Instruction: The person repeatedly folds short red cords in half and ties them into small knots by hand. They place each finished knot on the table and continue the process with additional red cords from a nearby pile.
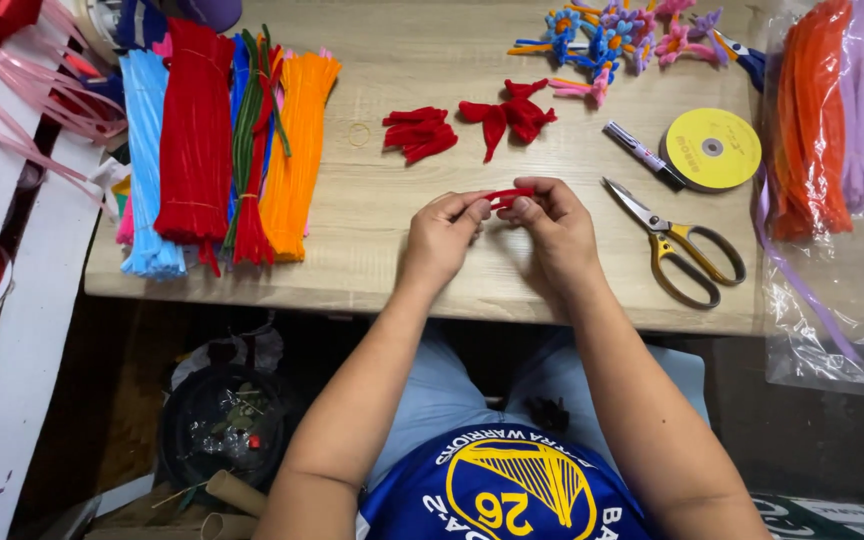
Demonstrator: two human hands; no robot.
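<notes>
Both hands, left hand (444, 228) and right hand (552, 222), pinch a short red pipe cleaner (508, 194), apparently mid-bend; further folding likely calls for steady fingertip pressure.

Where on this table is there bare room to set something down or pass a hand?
Bare wood lies between the pipe-cleaner bundles and the hands, which pinch a red piece. A smaller patch sits along the far edge above the red petal pieces. The right side is crowded: scissors, yellow tape roll, bagged stems.

Bare forearms, a blue jersey with a yellow circular emblem, and light blue trousers.
</notes>
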